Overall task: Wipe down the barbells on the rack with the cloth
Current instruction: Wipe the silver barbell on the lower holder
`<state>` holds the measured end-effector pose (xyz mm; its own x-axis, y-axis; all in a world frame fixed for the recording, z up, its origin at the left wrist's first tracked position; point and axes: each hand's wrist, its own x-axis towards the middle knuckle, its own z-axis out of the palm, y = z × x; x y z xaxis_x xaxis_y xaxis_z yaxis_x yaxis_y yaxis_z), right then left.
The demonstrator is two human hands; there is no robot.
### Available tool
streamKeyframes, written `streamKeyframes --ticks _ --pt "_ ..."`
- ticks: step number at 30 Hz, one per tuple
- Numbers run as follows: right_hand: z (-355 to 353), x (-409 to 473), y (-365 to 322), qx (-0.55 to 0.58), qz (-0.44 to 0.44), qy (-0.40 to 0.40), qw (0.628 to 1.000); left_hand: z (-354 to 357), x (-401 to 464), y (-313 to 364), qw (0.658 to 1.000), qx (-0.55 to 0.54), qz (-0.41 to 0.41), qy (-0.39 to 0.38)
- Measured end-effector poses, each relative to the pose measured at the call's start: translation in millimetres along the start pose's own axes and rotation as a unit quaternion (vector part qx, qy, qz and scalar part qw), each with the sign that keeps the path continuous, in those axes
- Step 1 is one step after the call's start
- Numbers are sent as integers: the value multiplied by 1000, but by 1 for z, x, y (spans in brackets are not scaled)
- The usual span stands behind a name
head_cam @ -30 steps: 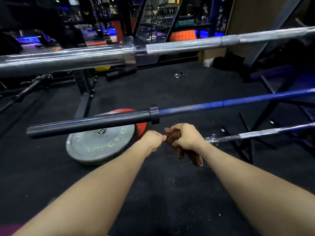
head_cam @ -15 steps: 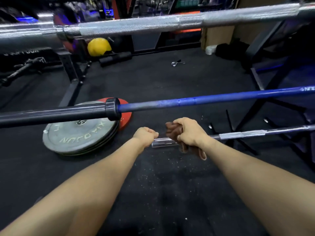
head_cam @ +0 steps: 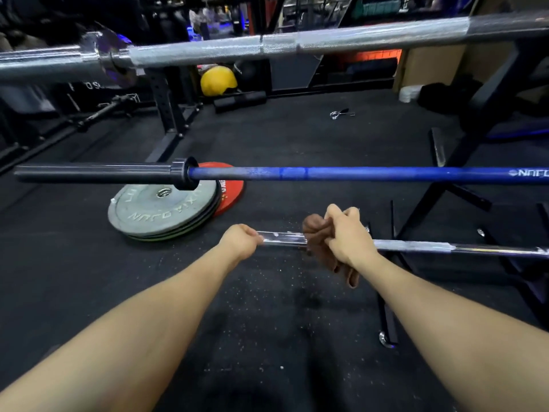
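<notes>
Three barbells lie across a black rack (head_cam: 487,99), one above another. The lowest is a thin chrome barbell (head_cam: 416,246). My left hand (head_cam: 239,240) grips its left end. My right hand (head_cam: 346,234) holds a brown cloth (head_cam: 316,233) wrapped round that bar a little to the right, with the cloth's tail hanging below my wrist. Above it runs a blue barbell (head_cam: 356,174) with a black sleeve at its left. Highest and nearest to my head is a silver knurled barbell (head_cam: 225,50).
A stack of grey weight plates (head_cam: 160,214) over a red plate lies on the black rubber floor (head_cam: 267,322) at left. A spring collar (head_cam: 337,114), a yellow ball (head_cam: 218,80) and a squat stand (head_cam: 166,114) sit farther back. Rack feet spread at right.
My right hand with the cloth has slid rightward along the chrome bar, baring more of the sleeve between my hands. My head has dropped, so the upper bars sit higher in view.
</notes>
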<state>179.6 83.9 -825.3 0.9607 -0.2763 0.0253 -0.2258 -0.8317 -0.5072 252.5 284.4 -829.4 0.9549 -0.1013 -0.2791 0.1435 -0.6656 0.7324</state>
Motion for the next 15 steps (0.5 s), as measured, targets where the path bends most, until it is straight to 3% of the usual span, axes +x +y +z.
streamKeyframes --ticks 3,6,12,15 --pt "-4 9 15 48 3 -1 999 8 2 -2 1000 -12 -21 -5" --pt "4 20 21 92 -23 49 994 15 14 -7 999 -34 -36 -11" --pt "52 60 14 44 -146 123 981 23 57 -18 998 -57 -14 10" --pt "74 81 2 70 -143 137 978 22 76 -21 997 -69 15 32"
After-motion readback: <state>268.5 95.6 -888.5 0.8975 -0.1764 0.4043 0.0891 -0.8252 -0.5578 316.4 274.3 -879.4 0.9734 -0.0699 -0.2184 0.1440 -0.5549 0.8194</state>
